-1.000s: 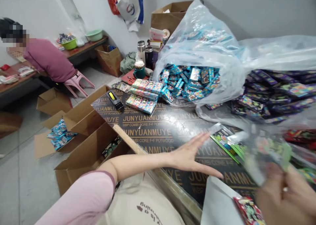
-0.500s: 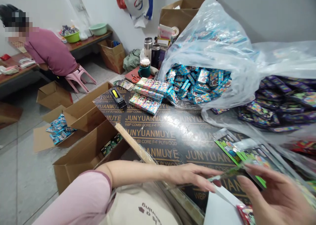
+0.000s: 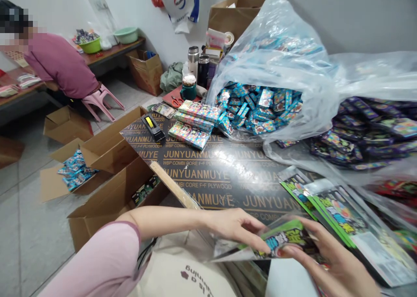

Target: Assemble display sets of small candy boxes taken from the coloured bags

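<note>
Both hands hold a clear plastic bag (image 3: 295, 232) printed in green and black, low over the table's near edge. My left hand (image 3: 233, 228) grips its left part, fingers closed on the film. On the other side, my right hand (image 3: 339, 255) pinches the bag, thumb in front and fingers behind. Whether anything is inside the bag cannot be made out. To the right lies a stack of similar printed bags (image 3: 340, 208). Below my right hand is a white surface (image 3: 286, 279), with a small reddish thing partly hidden beside it.
Big clear sacks hold blue packets (image 3: 257, 108) and purple packets (image 3: 368, 136) at the back. Packet bundles (image 3: 192, 134) and a black tape-like tool (image 3: 153, 127) lie on the printed plywood table (image 3: 202, 166). Cardboard boxes (image 3: 107, 192) stand left; a seated person (image 3: 60, 64) works beyond.
The bag has turned so its printed face shows, and my right hand has moved left toward my left hand. Bags that my right hand partly covered now show. The view has shifted slightly.
</note>
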Available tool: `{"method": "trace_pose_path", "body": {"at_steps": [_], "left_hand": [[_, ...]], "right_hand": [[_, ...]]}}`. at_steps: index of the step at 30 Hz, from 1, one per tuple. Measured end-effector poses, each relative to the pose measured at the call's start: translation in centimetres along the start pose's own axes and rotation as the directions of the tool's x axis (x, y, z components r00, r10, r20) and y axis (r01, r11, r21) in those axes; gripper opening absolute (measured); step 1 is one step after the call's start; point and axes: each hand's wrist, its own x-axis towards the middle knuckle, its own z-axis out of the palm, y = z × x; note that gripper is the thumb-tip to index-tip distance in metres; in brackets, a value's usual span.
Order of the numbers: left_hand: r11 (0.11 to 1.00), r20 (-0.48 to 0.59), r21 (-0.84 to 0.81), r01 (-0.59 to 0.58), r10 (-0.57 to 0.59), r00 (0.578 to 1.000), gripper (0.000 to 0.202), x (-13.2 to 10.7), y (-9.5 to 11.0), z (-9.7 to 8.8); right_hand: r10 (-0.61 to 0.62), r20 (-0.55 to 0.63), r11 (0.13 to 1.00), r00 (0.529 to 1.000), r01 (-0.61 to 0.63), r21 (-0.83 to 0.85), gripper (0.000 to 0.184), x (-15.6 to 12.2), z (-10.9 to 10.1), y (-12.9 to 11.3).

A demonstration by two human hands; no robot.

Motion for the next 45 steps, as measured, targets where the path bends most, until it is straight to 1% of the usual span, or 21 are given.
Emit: {"method": "trace_pose_path", "body": {"at_steps": [3,6,9,11,15,17,18,19,21,22,23,24,26,27,30,33,37,39,41,43,45], "left_hand": [[0.994,0.034,-0.106,-0.001,0.004,0.999,0.069,0.4,0.2,0.1],[0.994,-0.028,-0.111,-0.007,0.004,1.000,0.065,0.1,0.5,0.0],[0.998,-0.098,-0.063,0.001,-0.007,0.995,0.049,-0.6,0.7,0.1],[1.000,-0.117,-0.024,0.006,-0.008,0.993,0.042,-0.9,0.6,0.0],[1.000,-0.171,0.016,0.021,-0.018,0.985,0.040,-0.5,0.0,-0.3],[0.999,-0.193,0.029,0.038,-0.032,0.981,0.039,-0.2,-0.2,-0.2],[0.999,-0.214,0.028,0.043,-0.036,0.976,0.039,-0.2,-0.3,-0.2],[0.999,-0.239,0.018,0.045,-0.039,0.970,0.039,-0.1,-0.2,-0.1],[0.999,-0.292,-0.036,0.040,-0.049,0.955,0.042,0.1,-0.1,0.1],[0.997,-0.313,-0.067,0.038,-0.057,0.948,0.044,0.2,0.1,0.2],[0.996,-0.326,-0.084,0.035,-0.061,0.944,0.045,0.3,0.2,0.4],[0.997,-0.329,-0.073,0.031,-0.053,0.943,0.044,0.4,0.4,0.5],[0.998,-0.326,0.047,0.030,-0.013,0.945,0.035,0.7,0.8,0.7],[0.989,-0.322,0.144,0.039,0.010,0.947,0.029,0.8,1.1,0.6],[0.905,-0.309,0.415,0.095,0.043,0.950,0.030,0.8,1.6,0.3],[0.853,-0.279,0.515,0.090,0.068,0.958,0.041,0.6,1.6,0.0],[0.880,-0.335,0.470,0.069,0.106,0.936,0.047,1.1,1.2,-0.2],[0.905,-0.414,0.424,0.045,0.149,0.898,0.049,1.6,0.9,-0.5],[0.935,-0.464,0.356,0.009,0.169,0.870,0.053,2.2,0.7,-1.0],[0.963,-0.429,0.269,-0.019,0.138,0.893,0.052,2.5,0.3,-1.4],[0.986,-0.348,0.168,-0.023,0.081,0.934,0.050,2.6,-0.3,-1.8]], "right_hand": [[0.003,0.091,0.991,0.996,-0.015,0.131,0.035,0.0,-0.5,0.9],[-0.022,0.172,0.989,0.985,-0.004,0.147,0.024,0.0,-0.6,0.4],[0.017,0.249,0.988,0.968,-0.054,0.143,0.038,0.1,-0.3,-1.3],[0.023,0.252,0.979,0.968,-0.073,0.192,0.049,0.5,0.0,-2.0],[0.006,0.139,0.924,0.990,-0.059,0.378,0.044,1.0,0.4,-1.0],[0.019,0.054,0.927,0.998,-0.038,0.374,0.038,0.8,0.6,-0.3],[0.032,-0.032,0.946,0.999,-0.021,0.323,0.036,0.6,0.7,0.0],[0.049,-0.148,0.967,0.988,-0.010,0.253,0.038,0.5,0.8,0.3],[0.104,-0.368,0.982,0.924,-0.036,0.187,0.048,0.2,1.3,0.7],[0.160,-0.396,0.968,0.904,-0.064,0.243,0.055,0.1,1.6,0.8],[0.230,-0.350,0.931,0.908,-0.101,0.350,0.059,0.0,2.1,1.0],[0.297,-0.238,0.867,0.925,-0.157,0.473,0.060,-0.2,2.6,1.2],[0.363,0.017,0.721,0.932,-0.292,0.629,0.054,-0.6,3.7,1.4],[0.386,0.079,0.678,0.919,-0.341,0.652,0.050,-0.7,4.2,1.6],[0.469,0.016,0.665,0.883,-0.365,0.652,0.044,-0.8,4.7,2.0],[0.518,-0.027,0.650,0.855,-0.373,0.662,0.043,-0.3,4.3,2.3],[0.551,0.056,0.543,0.833,-0.408,0.733,0.046,0.0,3.9,1.7],[0.503,0.190,0.506,0.843,-0.465,0.726,0.052,-0.4,3.9,1.2],[0.433,0.321,0.514,0.842,-0.523,0.680,0.056,-0.9,4.1,0.9],[0.425,0.312,0.544,0.849,-0.516,0.662,0.052,-1.4,4.1,1.0],[0.474,0.212,0.564,0.855,-0.479,0.673,0.048,-1.7,4.0,1.7]]}}
